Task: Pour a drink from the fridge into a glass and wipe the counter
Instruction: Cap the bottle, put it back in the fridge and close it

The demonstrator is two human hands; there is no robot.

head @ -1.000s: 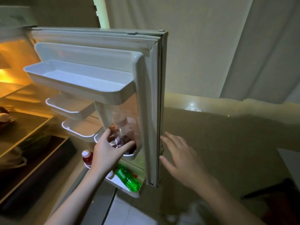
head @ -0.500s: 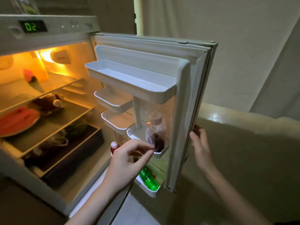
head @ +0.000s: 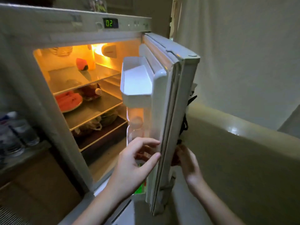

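Head view shows the task barely started: the fridge door (head: pixel 168 111) stands open, and nothing has been taken out. The left hand (head: pixel 134 166) reaches into the lower door shelf with fingers spread and curled loosely, close around nothing that I can see. A clear bottle with a pale cap (head: pixel 135 127), which may be the drink, stands in the door just above that hand. A green bottle (head: pixel 140 190) shows below the hand. The right hand (head: pixel 189 164) rests at the door's outer edge; whether it grips the door I cannot tell. Glasses (head: pixel 24 135) stand on a shelf left of the fridge. Taking the drink, pouring and wiping are all left.
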